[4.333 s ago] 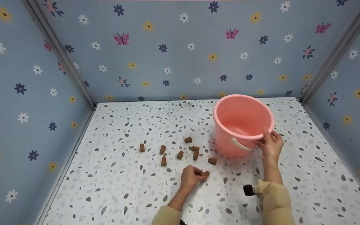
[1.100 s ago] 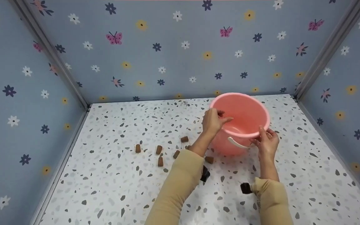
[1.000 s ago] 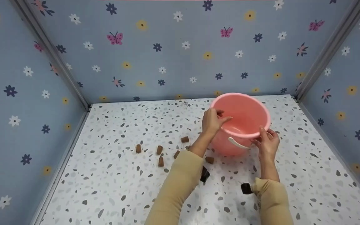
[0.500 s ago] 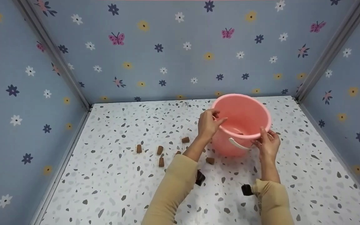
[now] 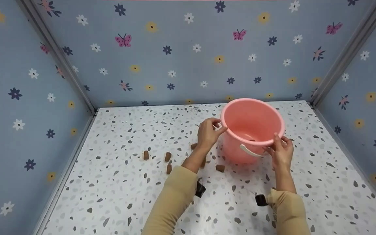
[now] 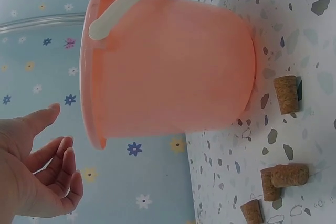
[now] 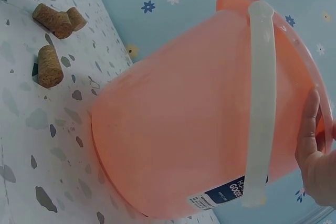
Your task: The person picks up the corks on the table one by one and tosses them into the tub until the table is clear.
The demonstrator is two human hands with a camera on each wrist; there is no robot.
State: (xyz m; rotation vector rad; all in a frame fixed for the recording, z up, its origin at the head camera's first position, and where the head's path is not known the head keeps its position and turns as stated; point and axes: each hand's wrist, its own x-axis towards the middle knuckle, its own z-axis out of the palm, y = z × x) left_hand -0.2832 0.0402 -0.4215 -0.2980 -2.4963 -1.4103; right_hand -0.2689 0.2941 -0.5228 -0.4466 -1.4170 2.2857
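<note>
A pink bucket [image 5: 240, 151] with a white handle [image 5: 250, 151] stands on the speckled tabletop. My right hand [image 5: 282, 153] pinches its rim at the near right, thumb over the edge. Just left of the rim is my left hand [image 5: 207, 134], fingers relaxed with nothing between them; the left wrist view shows that hand [image 6: 44, 169] apart from the bucket. Low inside the bucket a small brown bit [image 5: 252, 140] shows over the near rim, mostly hidden. Corks lie left of the bucket, among them one cork [image 5: 220, 168] near its base; my left forearm hides some.
More corks lie farther left, including one cork [image 5: 146, 155] at the outer end and another cork [image 5: 168, 156] beside it. Flowered wall panels [image 5: 188, 52] enclose the back and both sides of the tabletop [image 5: 116, 195].
My left hand pinched a cork on the tabletop earlier, then reached over the bucket's rim. It has since drawn back left, empty, and a brown bit shows inside. My right hand stays on the rim.
</note>
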